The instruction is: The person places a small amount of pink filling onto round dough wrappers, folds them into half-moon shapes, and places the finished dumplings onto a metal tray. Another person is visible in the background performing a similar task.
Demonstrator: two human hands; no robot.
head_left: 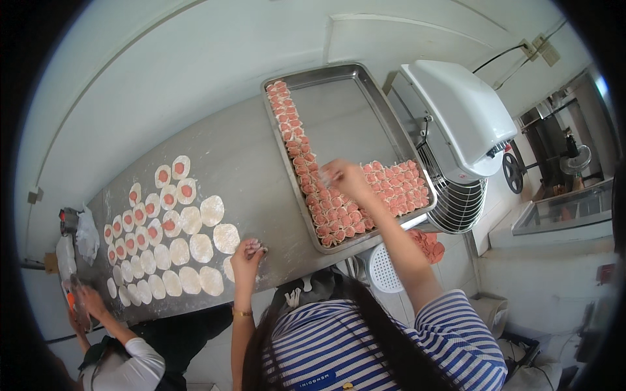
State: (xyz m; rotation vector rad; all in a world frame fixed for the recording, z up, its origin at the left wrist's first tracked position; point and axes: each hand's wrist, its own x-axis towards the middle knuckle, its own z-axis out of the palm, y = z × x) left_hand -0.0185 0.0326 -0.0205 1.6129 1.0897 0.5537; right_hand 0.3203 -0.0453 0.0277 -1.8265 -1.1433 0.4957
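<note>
Over the large metal tray, my right hand is closed, its fingers pinched together just above the rows of open-topped meat dumplings. A whitish bit shows at its fingertips, too small to name. My left hand hovers at the near edge of the steel table, with floury fingers curled inward; what they hold, if anything, is hidden. Beside it lie round dough wrappers, several of them bare. Farther left, other wrappers each carry a dab of pink filling.
A white mixer with a wire guard stands right of the tray. Below it are a white perforated basket and some pink meat. At the far left, a co-worker's hands work by a plastic bag.
</note>
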